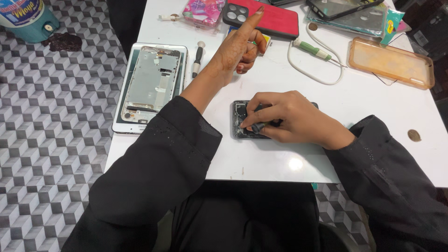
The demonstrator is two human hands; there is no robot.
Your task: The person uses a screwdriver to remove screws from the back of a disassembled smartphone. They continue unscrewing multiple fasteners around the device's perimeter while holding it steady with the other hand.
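Right hand [289,119] is gripping a dark screwdriver [263,125], tip resting on the opened black phone [242,119] lying flat mid-counter, palm over the phone, likely pinning it. Left hand [242,44] is holding nothing, index finger pointing out toward the red phone case [275,18], other fingers curled. An opened tablet [151,86] is lying at the left edge, a green-handled screwdriver [315,50] and orange clear case [392,63] sitting farther off. White counter [280,158] is glossy; floor is cube-patterned tile.
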